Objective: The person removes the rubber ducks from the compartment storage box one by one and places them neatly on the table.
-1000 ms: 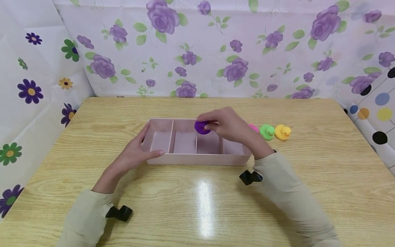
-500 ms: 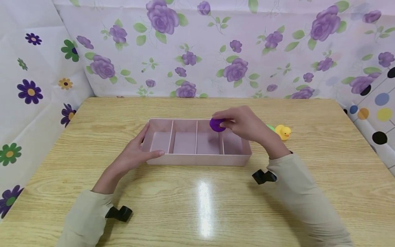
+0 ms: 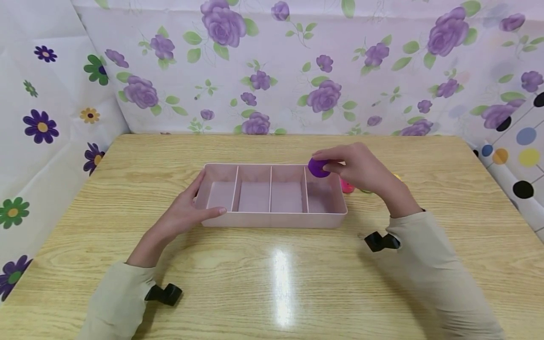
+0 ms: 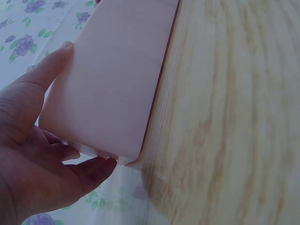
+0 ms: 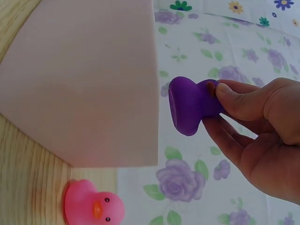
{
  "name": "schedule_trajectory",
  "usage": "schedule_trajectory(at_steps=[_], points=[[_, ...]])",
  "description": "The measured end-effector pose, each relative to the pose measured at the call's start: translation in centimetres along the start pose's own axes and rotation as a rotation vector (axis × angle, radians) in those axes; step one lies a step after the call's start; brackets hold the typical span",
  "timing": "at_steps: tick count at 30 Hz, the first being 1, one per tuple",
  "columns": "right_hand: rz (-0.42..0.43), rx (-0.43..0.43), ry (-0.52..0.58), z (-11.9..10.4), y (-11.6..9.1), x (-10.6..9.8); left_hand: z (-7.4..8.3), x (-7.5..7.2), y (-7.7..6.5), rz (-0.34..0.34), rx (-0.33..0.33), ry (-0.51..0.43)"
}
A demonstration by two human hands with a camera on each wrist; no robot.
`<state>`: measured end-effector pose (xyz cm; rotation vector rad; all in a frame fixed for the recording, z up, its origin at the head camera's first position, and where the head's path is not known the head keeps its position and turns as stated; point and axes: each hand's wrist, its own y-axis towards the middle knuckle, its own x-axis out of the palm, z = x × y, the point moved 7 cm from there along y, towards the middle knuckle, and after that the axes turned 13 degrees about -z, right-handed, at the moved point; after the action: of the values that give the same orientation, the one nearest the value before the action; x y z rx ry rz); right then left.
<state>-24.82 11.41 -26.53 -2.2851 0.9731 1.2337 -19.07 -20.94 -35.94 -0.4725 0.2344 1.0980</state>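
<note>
My right hand (image 3: 364,169) pinches a purple rubber duck (image 3: 318,168) between thumb and fingers, above the back of the rightmost compartment of a pale pink divided box (image 3: 272,220). The right wrist view shows the purple duck (image 5: 186,107) held by its head, its base turned toward the box side. My left hand (image 3: 184,210) grips the box's left end, its thumb over the front rim. In the left wrist view the thumb lies against the box's front wall (image 4: 112,79) and the fingertips touch the end wall. No objects show inside the compartments.
A pink rubber duck (image 3: 347,186) stands just right of the box, seen also in the right wrist view. Green and yellow ducks are mostly hidden behind my right hand. A wooden table (image 3: 238,283) bears everything; a flowered sheet (image 3: 280,71) hangs behind.
My right hand has moved rightward with the purple duck, from over the middle compartments to over the rightmost one. The left hand and the box have stayed put.
</note>
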Motion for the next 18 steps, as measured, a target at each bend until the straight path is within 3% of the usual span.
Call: schedule_trajectory(at_steps=[18], points=[[0.015,0.062,-0.063,2.4,-2.5,-1.9,-0.1,0.0,0.1,-0.004,0.002,-0.003]])
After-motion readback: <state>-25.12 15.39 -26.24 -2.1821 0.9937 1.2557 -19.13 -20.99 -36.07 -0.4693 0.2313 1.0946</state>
